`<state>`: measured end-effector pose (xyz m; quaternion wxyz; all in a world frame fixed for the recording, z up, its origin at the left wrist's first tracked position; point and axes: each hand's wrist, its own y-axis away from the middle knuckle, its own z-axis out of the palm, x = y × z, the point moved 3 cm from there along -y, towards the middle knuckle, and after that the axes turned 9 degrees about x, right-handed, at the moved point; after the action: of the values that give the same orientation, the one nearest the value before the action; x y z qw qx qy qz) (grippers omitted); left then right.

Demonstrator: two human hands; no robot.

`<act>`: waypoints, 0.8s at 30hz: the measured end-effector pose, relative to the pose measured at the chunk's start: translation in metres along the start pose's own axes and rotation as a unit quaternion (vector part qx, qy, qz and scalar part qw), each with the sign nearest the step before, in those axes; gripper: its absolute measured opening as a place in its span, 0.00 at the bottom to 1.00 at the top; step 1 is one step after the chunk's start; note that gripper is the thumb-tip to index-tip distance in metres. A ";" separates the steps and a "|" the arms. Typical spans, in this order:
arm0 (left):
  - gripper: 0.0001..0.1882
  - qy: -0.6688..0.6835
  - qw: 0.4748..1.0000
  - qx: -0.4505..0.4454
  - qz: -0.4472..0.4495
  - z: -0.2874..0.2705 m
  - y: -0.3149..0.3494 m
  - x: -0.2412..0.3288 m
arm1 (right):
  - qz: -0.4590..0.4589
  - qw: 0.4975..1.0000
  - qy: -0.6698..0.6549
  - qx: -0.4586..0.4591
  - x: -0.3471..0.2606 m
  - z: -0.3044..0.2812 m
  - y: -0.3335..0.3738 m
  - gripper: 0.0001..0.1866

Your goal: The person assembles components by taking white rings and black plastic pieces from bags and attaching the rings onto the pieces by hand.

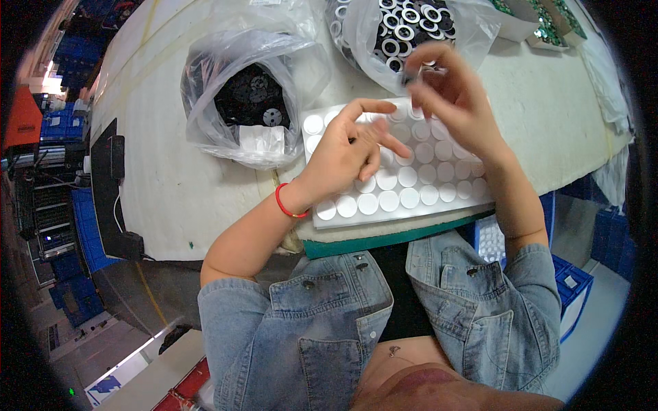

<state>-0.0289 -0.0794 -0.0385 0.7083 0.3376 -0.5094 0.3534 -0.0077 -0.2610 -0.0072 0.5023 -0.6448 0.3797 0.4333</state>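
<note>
A white tray (356, 216) carrying rows of round white discs (388, 200) lies at the table's near edge. Over its left part hovers my left hand (349, 151), with a red band on the wrist. Its forefinger and another finger stretch out apart; a small dark spot shows among the curled ones. My right hand (456, 103) is raised over the tray's far edge, blurred, its fingers bent together. At their tips is a small dark thing (411, 77), too smeared to name. Right behind this hand stands a clear plastic bag (356, 34) of black-and-white rings (404, 32).
Left of the tray sits another clear bag (205, 116) full of black round parts (250, 96). Boxes with green parts (548, 24) stand at the far right. A black strip with a cable (113, 185) runs along the table's left edge. Blue crates (572, 281) stand below on the right.
</note>
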 end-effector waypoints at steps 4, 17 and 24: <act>0.42 -0.001 0.999 0.025 -0.024 0.000 -0.002 0.005 | -0.049 0.982 0.022 0.181 0.010 -0.018 -0.006 0.21; 0.46 -0.042 0.998 -0.033 0.037 0.010 0.010 0.002 | -0.171 0.958 0.168 -0.157 -0.012 0.032 0.011 0.11; 0.45 -0.066 0.996 -0.011 0.054 0.005 0.009 -0.001 | -0.233 0.944 0.184 -0.145 -0.009 0.039 0.012 0.12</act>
<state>-0.0391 -0.0791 -0.0369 0.6570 0.3242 -0.5763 0.3620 -0.0281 -0.2249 -0.0074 0.4120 -0.8495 0.2378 0.2283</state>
